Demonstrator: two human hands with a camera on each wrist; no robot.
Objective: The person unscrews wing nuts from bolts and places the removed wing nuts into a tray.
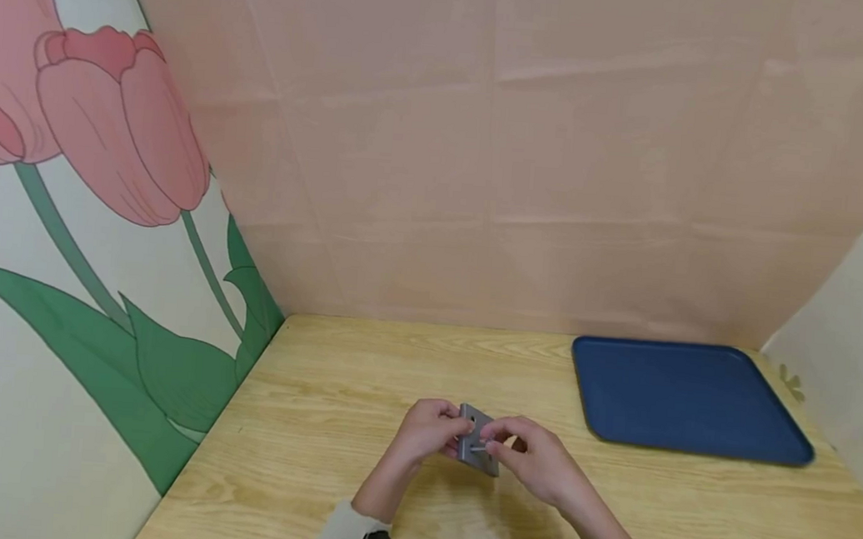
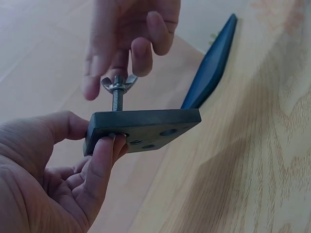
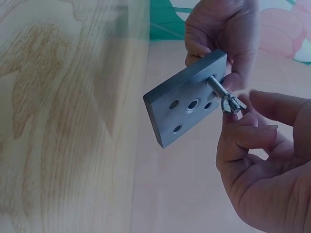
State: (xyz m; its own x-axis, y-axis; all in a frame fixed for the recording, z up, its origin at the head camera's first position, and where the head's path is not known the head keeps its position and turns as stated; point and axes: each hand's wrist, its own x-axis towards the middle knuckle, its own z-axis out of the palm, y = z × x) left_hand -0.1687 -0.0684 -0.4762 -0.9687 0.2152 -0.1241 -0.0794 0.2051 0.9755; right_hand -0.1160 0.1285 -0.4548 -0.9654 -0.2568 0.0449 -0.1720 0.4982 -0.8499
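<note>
A grey metal plate (image 3: 187, 104) with several round holes is held up above the table. My left hand (image 1: 430, 426) grips it by one edge, thumb on one face and fingers on the other. Through a hole near that edge runs a threaded bolt (image 2: 117, 100), standing out from the plate. A silver wing nut (image 3: 229, 103) sits near the bolt's free end, apart from the plate. My right hand (image 1: 534, 460) has its thumb and curled fingers around the wing nut, pinching at its wings. In the left wrist view, fingertips partly surround the nut (image 2: 119, 86).
A blue tray (image 1: 693, 400) lies at the back right of the wooden table (image 1: 315, 428). Behind the table hangs a pinkish-brown sheet (image 1: 483, 181). A panel with printed tulips (image 1: 122, 123) borders the left side, and a pale panel (image 1: 855, 332) the right.
</note>
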